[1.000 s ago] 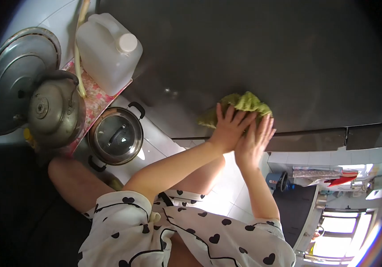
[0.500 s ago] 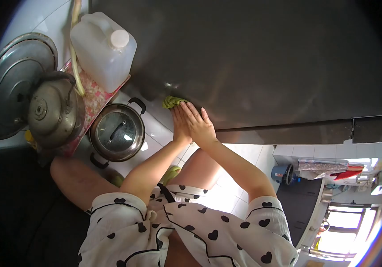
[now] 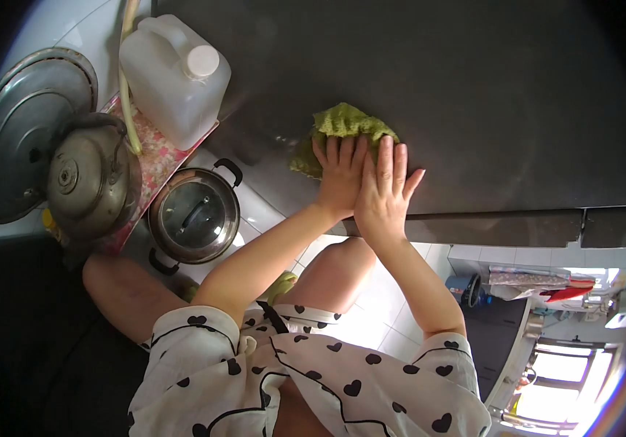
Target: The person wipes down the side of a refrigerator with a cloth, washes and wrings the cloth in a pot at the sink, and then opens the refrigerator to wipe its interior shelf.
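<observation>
A crumpled green cloth [image 3: 349, 122] lies against a dark, smooth, slightly shiny surface [image 3: 473, 102]. My left hand [image 3: 342, 175] presses on the cloth with its fingers spread, and folds of cloth bunch around its fingertips. Right beside it, touching, my right hand [image 3: 382, 193] rests flat with fingers stretched out and thumb apart. Its fingertips reach the cloth's right edge, and the rest of that hand is off the cloth. Neither hand's fingers are curled round anything.
At left stand a white plastic jug [image 3: 174, 80], a metal kettle [image 3: 91, 178], a large round metal lid [image 3: 32, 138] and a glass-lidded pot [image 3: 195, 215]. A dark ledge [image 3: 502, 228] runs along the surface's near edge. A blue bucket [image 3: 462, 288] sits at right.
Both hands have moved right and up over the dark surface with the green cloth. The cloth, bunched small before, is now more spread out, and the fingers are further apart.
</observation>
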{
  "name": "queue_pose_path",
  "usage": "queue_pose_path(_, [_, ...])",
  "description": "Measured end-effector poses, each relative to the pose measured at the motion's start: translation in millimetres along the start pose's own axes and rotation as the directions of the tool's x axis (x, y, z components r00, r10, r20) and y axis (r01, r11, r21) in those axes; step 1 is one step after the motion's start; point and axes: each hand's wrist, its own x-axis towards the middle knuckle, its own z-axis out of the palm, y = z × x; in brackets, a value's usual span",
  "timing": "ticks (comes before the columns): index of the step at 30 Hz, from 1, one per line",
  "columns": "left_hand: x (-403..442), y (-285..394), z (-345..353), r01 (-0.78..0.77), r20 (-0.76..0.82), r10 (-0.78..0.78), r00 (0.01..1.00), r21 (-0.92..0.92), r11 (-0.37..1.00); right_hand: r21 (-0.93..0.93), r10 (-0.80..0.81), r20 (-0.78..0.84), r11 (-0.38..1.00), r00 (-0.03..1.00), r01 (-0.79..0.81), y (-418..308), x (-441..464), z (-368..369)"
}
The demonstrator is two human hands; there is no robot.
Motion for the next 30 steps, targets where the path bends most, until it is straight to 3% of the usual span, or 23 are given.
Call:
queue_pose_path(2, [-8, -18, 10, 0.015, -0.049, -0.015, 0.999, 0.0, 1.0, 0.012, -0.042, 0.005, 0.999, 0.999, 0.042, -9, 0, 13])
queue_pose_path(6, [-52, -61, 36, 0.132, 0.011, -0.134, 0.991, 0.095, 0.987, 0.021, -0.191, 0.253, 0.981, 0.948, 0.192, -34, 2, 31])
queue_pose_path(10, [-75, -73, 22, 0.168, 0.092, -0.179, 0.979, 0.123, 0.978, 0.008, -0.312, 0.285, 0.946, 0.906, 0.323, -60, -3, 64])
queue_pose_path(12, [-77, -69, 18, 0.256, 0.07, -0.26, 0.963, 0.064, 0.964, 0.065, -0.367, 0.335, 0.928, 0.868, 0.367, -68, 0, 68])
queue_pose_path(16, [-42, -21, 11, 0.401, -0.051, -0.406, 0.912, -0.096, 0.911, -0.021, -0.358, 0.433, 0.913, 0.827, 0.406, -63, 9, 46])
queue_pose_path(19, [-34, -3, 3, 0.263, 0.032, -0.261, 0.965, -0.046, 0.964, 0.106, -0.251, 0.286, 0.968, 0.925, 0.229, -42, 6, 22])
queue_pose_path(22, [-32, 17, 0, 0.134, 0.129, -0.13, 0.983, -0.016, 0.991, -0.033, -0.07, 0.298, 0.996, 0.952, 0.083, -5, -1, -24])
queue_pose_path(24, [-19, 42, -4, 0.113, 0.247, -0.083, 0.966, -0.11, 0.987, 0.04, 0.059, 0.18, 0.997, 0.982, -0.068, 18, -15, -40])
queue_pose_path(26, [-7, 65, -11, 0.053, 0.164, -0.018, 0.986, -0.21, 0.976, 0.007, 0.167, 0.127, 0.986, 0.978, -0.169, 33, -25, -57])
queue_pose_path(27, [-1, 70, -17, -0.015, 0.124, 0.041, 0.991, -0.205, 0.979, -0.063, 0.148, 0.057, 0.987, 0.987, -0.145, 39, -31, -59])
queue_pose_path(30, [5, 65, -23, -0.146, 0.027, 0.153, 0.988, -0.169, 0.975, 0.085, 0.224, 0.016, 0.971, 0.975, -0.224, 41, -40, -50])
